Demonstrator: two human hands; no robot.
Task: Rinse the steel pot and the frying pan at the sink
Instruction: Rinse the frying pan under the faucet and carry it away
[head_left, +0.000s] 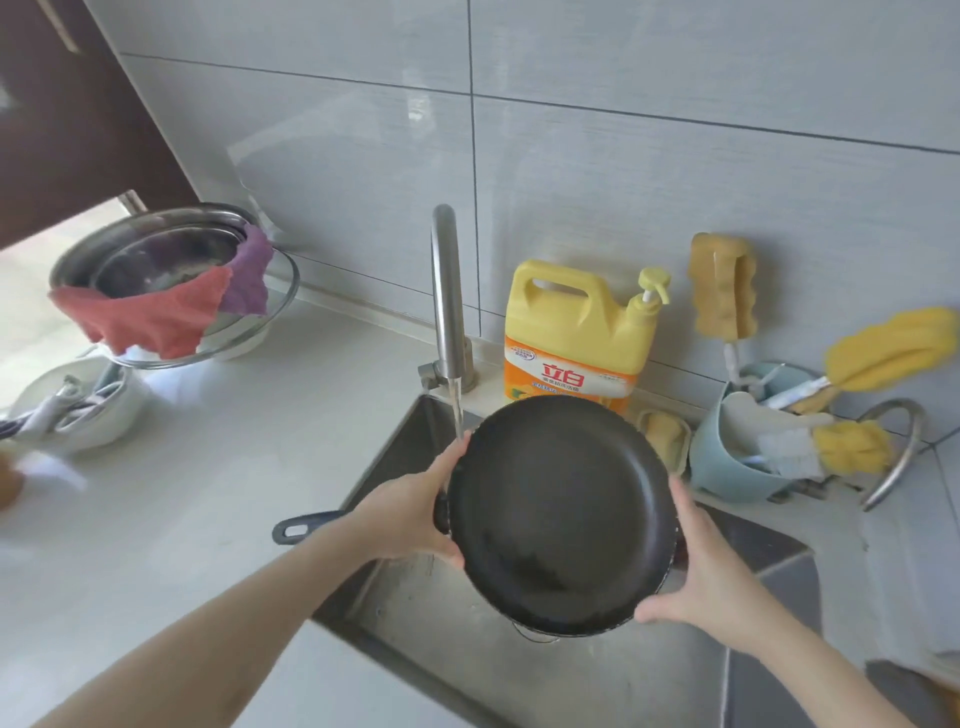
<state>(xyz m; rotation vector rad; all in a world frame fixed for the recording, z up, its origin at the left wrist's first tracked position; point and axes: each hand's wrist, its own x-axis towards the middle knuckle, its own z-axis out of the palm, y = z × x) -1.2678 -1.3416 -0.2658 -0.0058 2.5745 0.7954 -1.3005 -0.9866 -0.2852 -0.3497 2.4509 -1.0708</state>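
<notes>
pan (558, 514) up over the sink (519, 675), centre of frame, tilted with its dark inside facing the camera. gripped on both sides: left hand (415, 514) curled round the rim on the left edge, fingers behind, thumb on the front near the top; right hand (701, 577) clasping the lower right rim, thumb along the bottom edge. handle (306, 526) sticking out left, passing behind the left wrist, over the sink's edge. tap (448, 296) standing just above and left of the pan, running, thin stream (458, 410) dropping down to the pan's upper left rim beside the left fingertips. wet patch showing low on the pan's inside. a sliver of steel rim peeking out under the pan's bottom edge, too little visible to say what it is. yellow soap jug (576, 332) upright behind the pan against the tiles, its base hidden by the pan. right of frame, blue caddy (727, 462) holding brushes and yellow sponges; one sponge (722, 286) hanging on the wall above it. upper left of frame, steel bowls (150, 249) stacked on the counter (208, 467), red cloth (150, 317) and purple cloth (249, 275) draped over the rim. far left, white bowl (98, 421) with utensils in it.
</notes>
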